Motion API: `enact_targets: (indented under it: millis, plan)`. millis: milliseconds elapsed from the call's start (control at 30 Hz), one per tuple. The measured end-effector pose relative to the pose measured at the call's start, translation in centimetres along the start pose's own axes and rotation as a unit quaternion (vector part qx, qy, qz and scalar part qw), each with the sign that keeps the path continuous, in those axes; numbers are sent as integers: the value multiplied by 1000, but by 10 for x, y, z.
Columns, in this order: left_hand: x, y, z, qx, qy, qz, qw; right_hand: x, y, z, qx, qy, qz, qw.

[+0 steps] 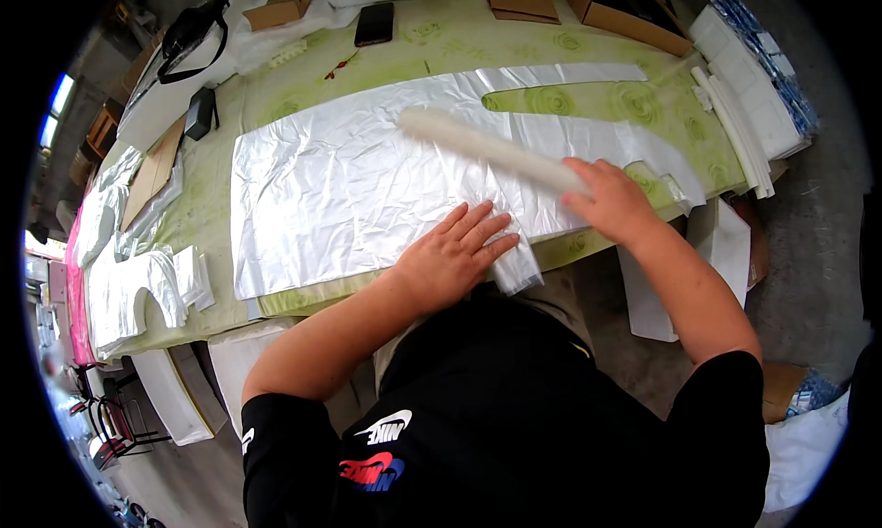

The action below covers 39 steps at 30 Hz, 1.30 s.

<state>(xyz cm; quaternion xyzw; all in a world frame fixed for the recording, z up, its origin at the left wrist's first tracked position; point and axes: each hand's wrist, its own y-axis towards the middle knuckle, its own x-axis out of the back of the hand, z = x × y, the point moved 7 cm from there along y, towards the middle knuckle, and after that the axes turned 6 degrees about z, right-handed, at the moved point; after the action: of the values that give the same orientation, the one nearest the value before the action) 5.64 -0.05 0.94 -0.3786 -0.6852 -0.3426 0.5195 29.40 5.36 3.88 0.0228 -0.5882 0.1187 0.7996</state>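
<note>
A thin white plastic sheet (331,179) lies wrinkled across the table, shaped like an apron with long strips at its right end. My left hand (459,252) rests flat on its near edge, fingers stretched out. Beside those fingers, a folded strip of the sheet (519,269) hangs over the table's edge. In my right hand (611,202) is one end of a long pale stick (491,151), held slantwise over the sheet. Its far end is smeared by motion, and I cannot tell whether it touches the plastic.
A green flowered cover (606,243) lies on the table. Along the back are a phone (375,24), cardboard boxes (625,14) and a black bag (190,32). Folded white plastic pieces (138,294) lie at the left; white rolls (735,133) and a stack of packages (763,78) stand right.
</note>
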Motion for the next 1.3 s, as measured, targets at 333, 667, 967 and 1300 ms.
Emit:
enact_targets:
  millis: [333, 667, 967, 1300]
  plan:
    - [-1, 0, -2, 6, -24, -13, 1000, 10, -35, -4, 39, 9, -83, 996]
    - [1, 1, -5, -24, -8, 43, 999, 20, -10, -53, -55, -46, -85, 994]
    - [3, 2, 0, 41, -47, -10, 998, 3, -19, -9, 92, -36, -79, 992]
    - [9, 9, 6, 84, -60, -7, 995, 5, -7, 35, 285, -94, -220, 928]
